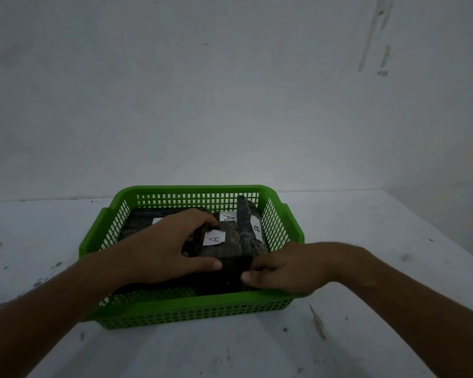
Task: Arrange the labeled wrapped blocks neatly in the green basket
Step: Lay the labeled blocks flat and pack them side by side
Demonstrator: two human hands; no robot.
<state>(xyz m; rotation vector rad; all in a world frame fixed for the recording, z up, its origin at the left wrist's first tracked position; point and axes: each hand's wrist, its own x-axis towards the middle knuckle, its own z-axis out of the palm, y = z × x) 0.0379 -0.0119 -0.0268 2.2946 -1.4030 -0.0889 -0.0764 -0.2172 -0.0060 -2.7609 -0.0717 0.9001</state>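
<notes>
A green plastic basket [191, 312] stands on the white table and holds several dark wrapped blocks with white letter labels. A block labelled A [225, 248] lies in the middle near the front. My left hand [161, 252] grips its left side, fingers over the top and thumb on the front face. My right hand [281, 271] holds its lower right corner at the basket's front rim. Behind it, part of another A label [229, 217] shows. A block labelled B [250, 227] stands on edge, tilted against the right wall. One more block [142, 219] lies at the back left.
The white table [366, 227] carries dark specks and stains. A pale wall [230, 91] rises right behind the basket. Bare tabletop lies left, right and in front of the basket.
</notes>
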